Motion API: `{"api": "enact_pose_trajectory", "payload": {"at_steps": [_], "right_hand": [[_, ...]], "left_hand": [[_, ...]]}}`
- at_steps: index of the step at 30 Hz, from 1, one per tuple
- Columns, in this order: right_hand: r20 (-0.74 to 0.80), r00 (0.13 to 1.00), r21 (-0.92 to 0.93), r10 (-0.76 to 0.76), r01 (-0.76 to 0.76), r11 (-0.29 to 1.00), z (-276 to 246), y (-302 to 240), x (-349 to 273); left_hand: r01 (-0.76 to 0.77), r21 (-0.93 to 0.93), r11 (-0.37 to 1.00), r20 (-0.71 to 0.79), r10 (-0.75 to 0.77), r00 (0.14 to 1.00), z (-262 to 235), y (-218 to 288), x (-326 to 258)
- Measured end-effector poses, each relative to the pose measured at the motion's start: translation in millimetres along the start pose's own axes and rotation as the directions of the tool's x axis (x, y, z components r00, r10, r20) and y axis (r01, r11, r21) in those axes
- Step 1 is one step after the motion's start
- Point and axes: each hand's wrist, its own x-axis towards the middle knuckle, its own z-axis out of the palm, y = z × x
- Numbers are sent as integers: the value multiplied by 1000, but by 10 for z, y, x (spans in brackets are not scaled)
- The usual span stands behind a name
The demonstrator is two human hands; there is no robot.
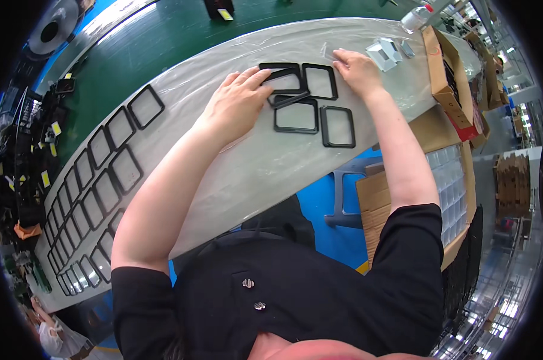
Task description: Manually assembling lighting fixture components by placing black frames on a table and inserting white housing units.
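My left hand (235, 105) has its thumb and fingers closed on the left end of a black rectangular frame (295, 98), which lies tilted over other frames. Beneath and around it are an upper frame (281, 65), a lower frame (296, 130), a frame to the right (334, 90) and a separate one (323, 129) nearer me. My right hand (360, 73) is at the far side of this group, fingers curled together. At its fingertips shows a small clear piece (325, 50), faint against the plastic-covered table.
The table (223, 192) bears rows of black frames (106, 189) at left. Pale blue-white pieces (384, 54) and a red-capped bottle (416, 19) lie far right, beside a cardboard box (448, 78). A carton with clear compartments (448, 186) stands below right. Another person (58, 333) is lower left.
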Motion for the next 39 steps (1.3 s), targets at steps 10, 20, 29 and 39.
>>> {"api": "enact_pose_trajectory", "payload": {"at_steps": [10, 20, 29, 39], "right_hand": [[-402, 910, -210, -104, 19, 978, -251, -245, -181], [466, 883, 848, 65, -466, 251, -763, -1858, -718], [625, 767, 775, -145, -588, 232, -551, -2752, -934], [422, 896, 758, -141, -263, 598, -410, -3017, -921]], "left_hand": [[-32, 139, 990, -182, 58, 982, -590, 198, -576], [358, -125, 925, -83, -369, 926, -824, 662, -1767], [415, -358, 836, -40, -458, 888, -550, 415, -2118], [291, -551, 782, -189, -456, 870, -523, 354, -2168]]}}
